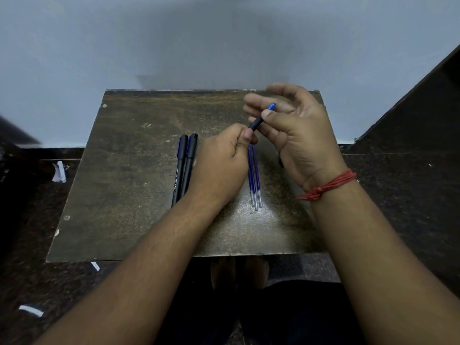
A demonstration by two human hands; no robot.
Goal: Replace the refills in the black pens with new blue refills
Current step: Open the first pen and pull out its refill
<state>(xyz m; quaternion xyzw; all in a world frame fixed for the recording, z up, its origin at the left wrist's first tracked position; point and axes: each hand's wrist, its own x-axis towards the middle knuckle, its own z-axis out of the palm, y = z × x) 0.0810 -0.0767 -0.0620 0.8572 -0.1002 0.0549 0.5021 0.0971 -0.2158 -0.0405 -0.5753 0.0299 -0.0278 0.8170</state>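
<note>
Dim room; a glare patch shines on the surface (263, 217) just below the hands. Fingers slightly blurred, edges bowed by the wide lens.

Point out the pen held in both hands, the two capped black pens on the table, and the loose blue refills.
held pen (258, 122), head view, on its dark barrel.
capped black pens (185, 165), head view, mid-barrel.
blue refills (254, 175), head view, on the ink-filled stretch.
</note>
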